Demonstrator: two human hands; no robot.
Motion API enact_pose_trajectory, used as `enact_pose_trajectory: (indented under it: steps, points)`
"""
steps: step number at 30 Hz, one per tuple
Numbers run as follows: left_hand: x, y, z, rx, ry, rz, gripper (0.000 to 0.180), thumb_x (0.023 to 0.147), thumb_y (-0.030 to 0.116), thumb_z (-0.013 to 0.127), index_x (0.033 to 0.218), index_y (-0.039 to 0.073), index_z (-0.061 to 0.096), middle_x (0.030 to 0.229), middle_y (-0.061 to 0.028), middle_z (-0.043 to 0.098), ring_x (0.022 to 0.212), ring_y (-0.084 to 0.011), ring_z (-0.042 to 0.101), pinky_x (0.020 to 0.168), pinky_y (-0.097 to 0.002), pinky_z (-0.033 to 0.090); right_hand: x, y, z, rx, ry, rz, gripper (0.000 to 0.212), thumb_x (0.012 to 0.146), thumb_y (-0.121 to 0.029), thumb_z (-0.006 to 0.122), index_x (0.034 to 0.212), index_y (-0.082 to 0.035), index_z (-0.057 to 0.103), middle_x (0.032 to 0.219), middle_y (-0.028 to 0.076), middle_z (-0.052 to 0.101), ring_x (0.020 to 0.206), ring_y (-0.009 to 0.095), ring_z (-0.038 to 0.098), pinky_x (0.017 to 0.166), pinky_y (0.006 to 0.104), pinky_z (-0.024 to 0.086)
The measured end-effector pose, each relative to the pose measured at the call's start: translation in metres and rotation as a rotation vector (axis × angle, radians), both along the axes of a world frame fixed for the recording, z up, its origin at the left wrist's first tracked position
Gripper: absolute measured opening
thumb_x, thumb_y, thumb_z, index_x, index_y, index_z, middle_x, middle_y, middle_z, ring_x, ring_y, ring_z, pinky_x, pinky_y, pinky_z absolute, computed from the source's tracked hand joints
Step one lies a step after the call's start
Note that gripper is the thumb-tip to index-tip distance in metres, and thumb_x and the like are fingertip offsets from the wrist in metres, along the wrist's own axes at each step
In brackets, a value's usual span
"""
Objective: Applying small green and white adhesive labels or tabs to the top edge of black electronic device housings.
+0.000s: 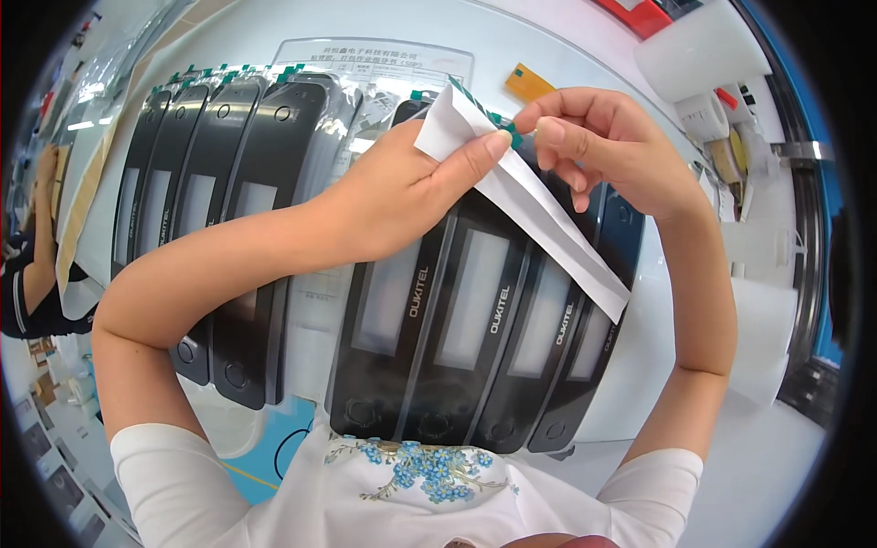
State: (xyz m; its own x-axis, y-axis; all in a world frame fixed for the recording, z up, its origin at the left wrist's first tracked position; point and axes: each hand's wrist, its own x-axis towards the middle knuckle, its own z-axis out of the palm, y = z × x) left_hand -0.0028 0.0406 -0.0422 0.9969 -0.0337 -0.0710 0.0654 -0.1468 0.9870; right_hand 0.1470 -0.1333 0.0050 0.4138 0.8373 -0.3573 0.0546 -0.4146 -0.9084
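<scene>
My left hand (402, 187) reaches across the black panels, its thumb pressing a folded white paper strip (557, 233) against the fingers. Small green tabs (514, 139) line the strip's upper edge. Curled close to that edge is my right hand (621, 146), with thumb and forefinger nearly together beside a green tab; whether they grip anything is too small to see. Under the strip, several glossy black panels (438, 374) with pale rectangular windows overlap in a row. The strip slants down to the right across their upper part, and my left hand hides some of their far ends.
To the left, another overlapping row of black panels (192, 192) has green tabs at its far ends. A printed sheet in a clear sleeve (375, 57) lies behind, near an orange piece (528, 82). White rolls (702, 53) stand at far right. Another person's arm (41, 228) shows at far left.
</scene>
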Motion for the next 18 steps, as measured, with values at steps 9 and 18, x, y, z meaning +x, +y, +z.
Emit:
enact_pose_trajectory:
  steps: [9,18]
  points:
    - [0.006,-0.033,0.005,-0.155,0.054,0.010,0.043,0.104,0.040,0.044,0.106,0.000,0.060,0.080,-0.0006,0.057,0.074,-0.0090,0.047,0.068,-0.0281,0.043,0.004,-0.036,0.005,0.086,-0.167,-0.018,0.025,0.093,-0.029,0.066,0.097,-0.005,0.065,0.070,-0.007,0.054,0.057,-0.001,0.042,0.046,0.0162,0.032]
    - [0.021,-0.045,-0.014,0.649,-0.381,-0.039,0.024,0.096,0.024,0.058,0.109,0.006,0.065,0.114,-0.0086,0.064,0.070,-0.0187,0.066,0.062,-0.0332,0.053,0.038,-0.056,-0.006,-0.022,-0.287,0.025,0.026,0.096,-0.029,0.062,0.093,-0.003,0.062,0.069,-0.005,0.055,0.057,0.000,0.046,0.048,0.0159,0.036]
